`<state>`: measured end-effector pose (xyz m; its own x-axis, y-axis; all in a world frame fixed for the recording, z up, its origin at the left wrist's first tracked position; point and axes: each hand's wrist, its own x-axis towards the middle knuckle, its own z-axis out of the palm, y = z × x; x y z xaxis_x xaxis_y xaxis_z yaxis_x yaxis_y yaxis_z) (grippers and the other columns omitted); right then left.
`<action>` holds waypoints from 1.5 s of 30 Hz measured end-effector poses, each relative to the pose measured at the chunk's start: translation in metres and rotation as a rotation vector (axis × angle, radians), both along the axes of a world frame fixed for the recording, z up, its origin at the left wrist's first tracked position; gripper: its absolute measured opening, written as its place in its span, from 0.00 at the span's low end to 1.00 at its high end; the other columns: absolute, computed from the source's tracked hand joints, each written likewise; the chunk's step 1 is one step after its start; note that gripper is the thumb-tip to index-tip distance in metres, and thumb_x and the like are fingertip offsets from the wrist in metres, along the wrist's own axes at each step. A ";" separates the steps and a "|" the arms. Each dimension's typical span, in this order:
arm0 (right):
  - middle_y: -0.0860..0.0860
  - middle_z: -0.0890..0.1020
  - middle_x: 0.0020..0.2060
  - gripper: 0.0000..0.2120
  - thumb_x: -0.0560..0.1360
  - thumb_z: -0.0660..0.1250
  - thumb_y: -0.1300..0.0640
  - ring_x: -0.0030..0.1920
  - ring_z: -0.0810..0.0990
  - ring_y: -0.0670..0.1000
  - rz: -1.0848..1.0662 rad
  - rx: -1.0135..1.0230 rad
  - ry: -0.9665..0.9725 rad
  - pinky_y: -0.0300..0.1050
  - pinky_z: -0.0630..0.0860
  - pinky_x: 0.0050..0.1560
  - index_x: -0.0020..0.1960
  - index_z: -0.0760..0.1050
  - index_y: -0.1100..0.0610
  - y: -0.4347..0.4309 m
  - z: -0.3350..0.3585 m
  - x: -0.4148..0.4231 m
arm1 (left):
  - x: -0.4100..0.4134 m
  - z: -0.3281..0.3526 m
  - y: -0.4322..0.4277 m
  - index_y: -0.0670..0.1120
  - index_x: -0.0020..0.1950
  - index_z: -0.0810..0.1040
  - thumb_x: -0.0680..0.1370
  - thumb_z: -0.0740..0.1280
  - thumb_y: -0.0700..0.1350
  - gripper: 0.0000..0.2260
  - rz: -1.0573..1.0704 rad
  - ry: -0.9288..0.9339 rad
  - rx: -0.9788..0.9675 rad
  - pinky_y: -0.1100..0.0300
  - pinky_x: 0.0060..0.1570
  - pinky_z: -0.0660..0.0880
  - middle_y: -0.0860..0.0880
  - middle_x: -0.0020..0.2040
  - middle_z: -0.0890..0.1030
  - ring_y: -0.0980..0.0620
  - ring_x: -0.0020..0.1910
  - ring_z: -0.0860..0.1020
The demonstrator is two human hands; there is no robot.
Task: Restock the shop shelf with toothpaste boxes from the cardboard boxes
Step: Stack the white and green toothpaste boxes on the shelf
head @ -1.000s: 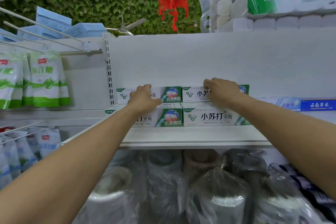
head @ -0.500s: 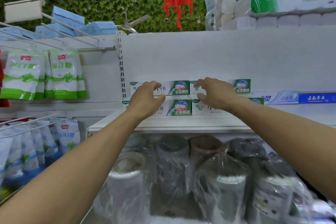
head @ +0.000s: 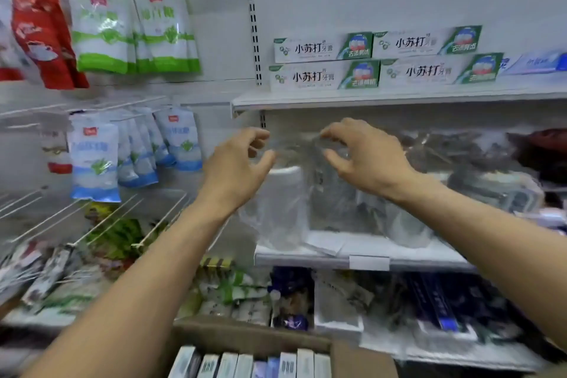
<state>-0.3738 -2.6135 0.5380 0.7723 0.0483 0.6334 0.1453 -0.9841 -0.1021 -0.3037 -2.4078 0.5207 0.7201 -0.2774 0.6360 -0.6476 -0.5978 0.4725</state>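
Green-and-white toothpaste boxes (head: 377, 60) stand in two stacked rows on the white shelf (head: 399, 97), at the upper right. A brown cardboard box (head: 245, 336) sits at the bottom centre, with several toothpaste boxes (head: 251, 364) standing on end inside. My left hand (head: 236, 169) and my right hand (head: 365, 156) hover in mid-air below the shelf, a little apart from each other. Both have loosely curled fingers and hold nothing.
Plastic-wrapped containers (head: 285, 202) fill the shelf below, right behind my hands. White-green bags (head: 135, 27), red bags (head: 40, 31) and white-blue bags (head: 129, 153) hang on wire hooks to the left. Blue toothpaste boxes (head: 537, 63) lie at the right of the top shelf.
Both hands have let go of the stacked toothpaste boxes and dropped below the shelf. The view has tilted down, bringing the cardboard box into sight.
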 end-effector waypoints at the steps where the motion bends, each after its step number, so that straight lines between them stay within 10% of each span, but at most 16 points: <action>1: 0.49 0.77 0.55 0.15 0.76 0.63 0.50 0.59 0.75 0.52 0.007 0.008 0.030 0.50 0.74 0.50 0.62 0.74 0.48 0.012 -0.013 -0.005 | -0.004 -0.014 0.013 0.49 0.62 0.77 0.77 0.68 0.48 0.14 0.015 0.046 0.011 0.53 0.53 0.77 0.53 0.51 0.81 0.54 0.48 0.79; 15: 0.47 0.78 0.53 0.12 0.75 0.63 0.51 0.53 0.78 0.52 0.076 0.228 0.772 0.49 0.76 0.50 0.57 0.77 0.47 0.143 -0.249 -0.017 | -0.037 -0.250 0.170 0.49 0.64 0.74 0.80 0.65 0.49 0.13 0.259 0.820 0.161 0.67 0.41 0.64 0.52 0.56 0.79 0.51 0.57 0.77; 21: 0.51 0.81 0.52 0.13 0.75 0.65 0.53 0.51 0.79 0.53 -0.085 0.442 1.097 0.49 0.76 0.54 0.58 0.77 0.53 0.148 -0.374 -0.011 | -0.038 -0.374 0.190 0.45 0.70 0.71 0.77 0.68 0.49 0.22 0.330 1.105 0.197 0.52 0.63 0.71 0.45 0.69 0.72 0.44 0.65 0.73; 33: 0.58 0.76 0.57 0.16 0.78 0.63 0.54 0.56 0.77 0.58 -0.425 0.334 1.153 0.44 0.67 0.44 0.60 0.68 0.63 0.165 -0.497 -0.014 | -0.004 -0.501 0.224 0.40 0.78 0.46 0.77 0.68 0.49 0.40 0.515 1.136 0.472 0.44 0.68 0.64 0.37 0.74 0.58 0.36 0.71 0.63; 40: 0.61 0.63 0.64 0.31 0.78 0.63 0.51 0.63 0.67 0.57 -0.400 0.022 1.075 0.43 0.72 0.53 0.71 0.55 0.67 0.182 -0.523 -0.019 | 0.003 -0.519 0.221 0.37 0.69 0.63 0.75 0.70 0.49 0.29 0.539 1.009 0.586 0.44 0.59 0.71 0.37 0.64 0.69 0.38 0.63 0.68; 45: 0.62 0.60 0.69 0.37 0.73 0.69 0.56 0.66 0.65 0.60 -0.438 0.151 1.088 0.48 0.72 0.61 0.73 0.53 0.62 0.186 -0.524 -0.012 | -0.007 -0.510 0.204 0.40 0.64 0.69 0.74 0.71 0.51 0.24 0.566 0.970 0.361 0.46 0.53 0.76 0.41 0.60 0.72 0.42 0.58 0.73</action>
